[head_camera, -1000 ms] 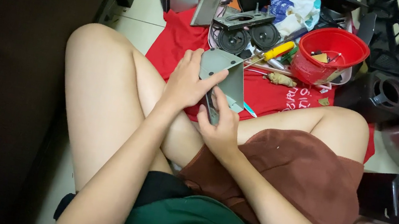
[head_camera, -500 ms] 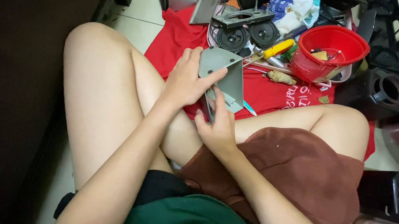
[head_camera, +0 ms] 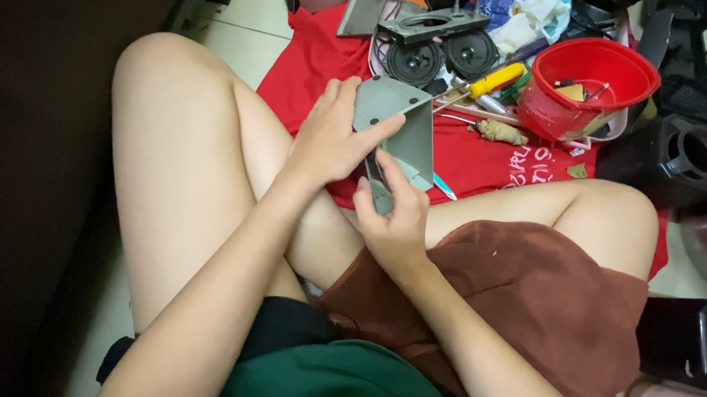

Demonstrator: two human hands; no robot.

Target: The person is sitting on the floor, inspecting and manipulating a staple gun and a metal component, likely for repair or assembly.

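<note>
Slip risk: left hand (head_camera: pixel 332 135) pinches grey metal plate (head_camera: pixel 401 131) at its upper corner, right hand (head_camera: pixel 392 218) grips below; sharp edge could cut fingertips.

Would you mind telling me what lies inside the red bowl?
The red bowl holds a yellowish block and thin sticks; its near wall hides the bottom.

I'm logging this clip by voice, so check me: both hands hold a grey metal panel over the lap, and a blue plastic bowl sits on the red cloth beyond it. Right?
Not quite. The bowl is red, not blue, as the head view shows. The rest stands: the left hand and right hand both hold the grey metal panel over the lap, and the bowl sits on the red cloth beyond it.
</note>
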